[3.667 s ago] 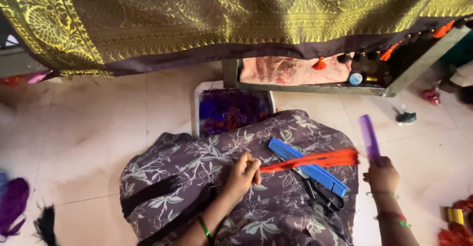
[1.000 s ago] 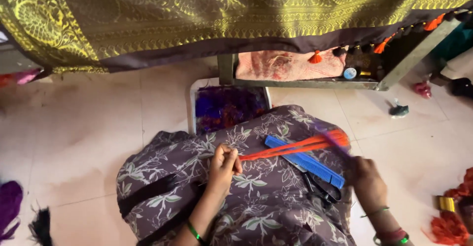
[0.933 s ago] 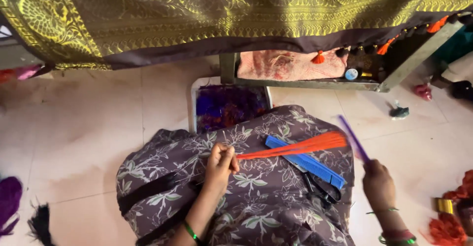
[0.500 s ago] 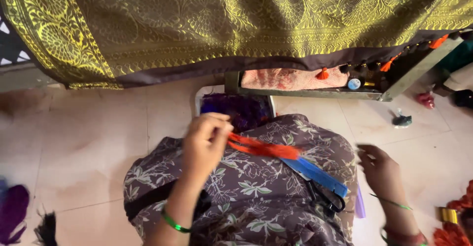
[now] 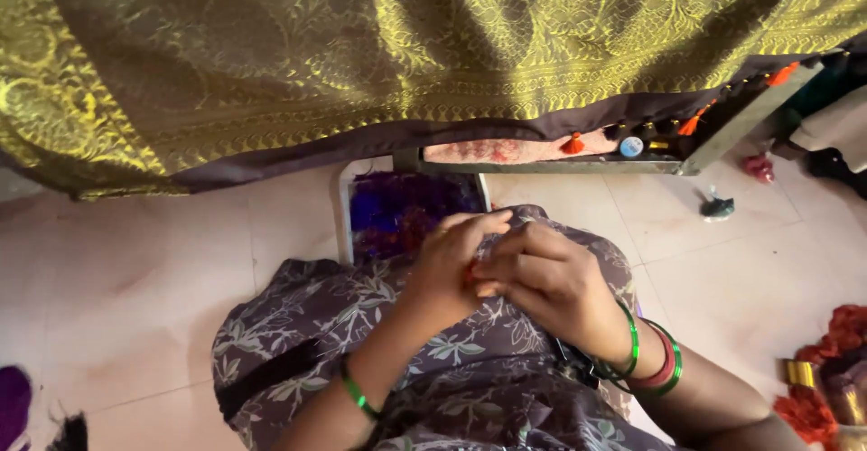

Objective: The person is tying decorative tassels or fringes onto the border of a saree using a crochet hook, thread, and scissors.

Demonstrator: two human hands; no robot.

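From the head view, the left hand (image 5: 452, 266) and right hand (image 5: 542, 279) meet over the lap, fingers curled tight around a small orange thread bundle (image 5: 470, 273), mostly hidden between them. A tray (image 5: 344, 216) of purple thread sits just beyond the knees, within reach.

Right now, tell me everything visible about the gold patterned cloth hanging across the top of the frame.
The gold patterned cloth fills the upper part of the view. It looks like woven silk with a shiny yellow-gold floral brocade on a darker olive ground. A plain dark brown border runs along its lower edge, draping in soft folds. Small orange and black tassels hang from the edge at the right. Neither hand touches it.
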